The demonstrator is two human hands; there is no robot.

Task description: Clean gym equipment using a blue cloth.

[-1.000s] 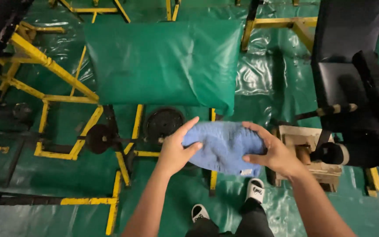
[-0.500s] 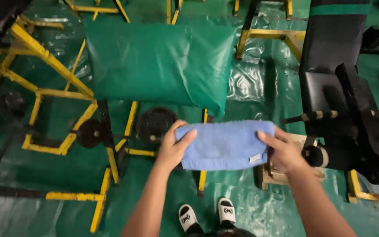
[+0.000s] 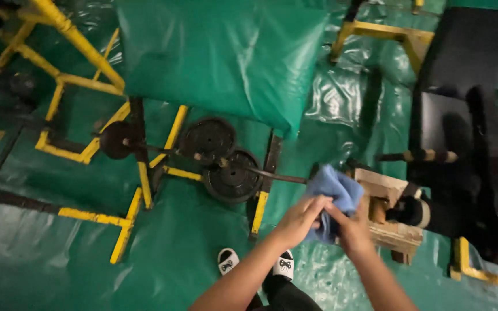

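The left hand point(image 3: 298, 217) and right hand point(image 3: 349, 227) are meeting, fingers holding the blue towel point(image 3: 332, 193) bunched up. It is looking partly folded, not yet neat or put down.

I see a soft, matt blue terry cloth point(image 3: 334, 193) bunched over glossy, wrinkled green plastic floor sheeting point(image 3: 41, 242), beside dull black metal weight plates point(image 3: 233, 175) and a rough bare wooden block point(image 3: 388, 216).
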